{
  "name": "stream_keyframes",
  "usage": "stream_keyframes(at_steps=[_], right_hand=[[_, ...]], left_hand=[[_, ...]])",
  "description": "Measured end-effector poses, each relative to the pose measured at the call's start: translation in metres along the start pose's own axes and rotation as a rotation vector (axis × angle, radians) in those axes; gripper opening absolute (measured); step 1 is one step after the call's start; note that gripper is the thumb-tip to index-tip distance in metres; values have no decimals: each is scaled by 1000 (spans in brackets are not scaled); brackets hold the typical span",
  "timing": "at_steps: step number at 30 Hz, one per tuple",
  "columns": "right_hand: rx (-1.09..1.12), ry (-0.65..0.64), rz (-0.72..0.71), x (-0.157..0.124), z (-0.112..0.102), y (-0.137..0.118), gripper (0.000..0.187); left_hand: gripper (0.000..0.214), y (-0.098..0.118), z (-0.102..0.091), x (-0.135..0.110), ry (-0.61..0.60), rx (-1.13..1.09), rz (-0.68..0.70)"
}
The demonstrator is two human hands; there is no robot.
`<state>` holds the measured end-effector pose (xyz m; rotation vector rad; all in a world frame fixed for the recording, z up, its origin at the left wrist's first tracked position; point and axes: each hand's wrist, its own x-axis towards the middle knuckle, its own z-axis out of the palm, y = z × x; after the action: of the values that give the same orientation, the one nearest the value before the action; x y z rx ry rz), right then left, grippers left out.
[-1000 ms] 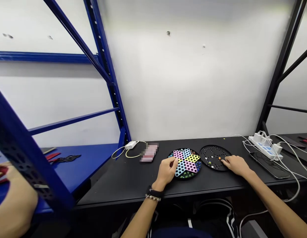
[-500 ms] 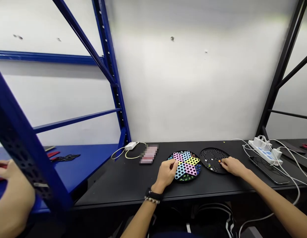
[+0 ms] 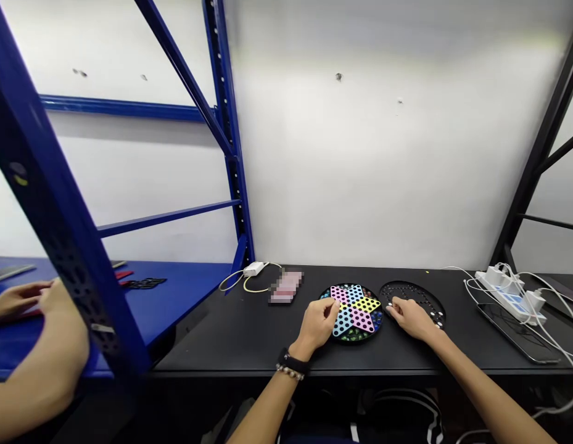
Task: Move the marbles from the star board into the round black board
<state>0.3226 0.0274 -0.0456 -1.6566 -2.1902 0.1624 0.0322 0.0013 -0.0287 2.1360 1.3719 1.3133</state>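
left hand [image 3: 316, 325]: narrow pinch at near edge of Chinese checkers board [image 3: 355, 311], cannot tell if holding a marble | right hand [image 3: 411, 320]: fingers loosely spread, now further left across black round marble board [image 3: 418, 295], nothing visibly held

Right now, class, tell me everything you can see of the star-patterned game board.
A round board, black and plastic-looking, lies flat on the black table. Its six-pointed star, in pink, yellow and blue, is dotted with black holes, and small marbles sit in the dark edge areas. The fingers of the left hand lie over its left side.
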Motion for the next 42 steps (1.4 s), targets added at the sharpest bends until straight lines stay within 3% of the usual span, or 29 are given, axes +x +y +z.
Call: stream_keyframes(at_steps=[4,9,16,19,24,27,29,31,32,36,39,42], right_hand=[[-134,-64,-6,-1,4,-4,21],[-121,-61,20,-1,0,-5,14],[-64,-72,23,3,1,-1,27],[233,-9,25,10,1,2,39],[1213,124,278,36,-8,-12,45],[1554,21,371,59,-10,-44,37],[1586,-91,375,73,-5,-72,34],[1446,-138,327,81,8,-103,35],[1301,-104,281,83,15,-119,38],[515,-4,-97,71,45,-170,32],[100,-74,-214,54,56,-190,21],[-76,-79,-264,45,57,-194,28]], left_hand=[[44,1,0,0,-5,-7,5],[44,3,-1,1,7,-15,9],[42,-1,1,0,3,7,25],[44,-1,1,1,2,6,21],[43,1,0,0,82,-9,37],[41,-2,-2,0,275,-23,55],[39,-4,-3,-1,414,-43,88],[38,-6,-4,-2,505,-69,136],[37,-6,-5,-3,529,-77,158],[37,-7,-5,-4,549,-76,211],[37,-8,-4,-5,541,-89,238],[37,-10,-4,-4,522,-104,251]])
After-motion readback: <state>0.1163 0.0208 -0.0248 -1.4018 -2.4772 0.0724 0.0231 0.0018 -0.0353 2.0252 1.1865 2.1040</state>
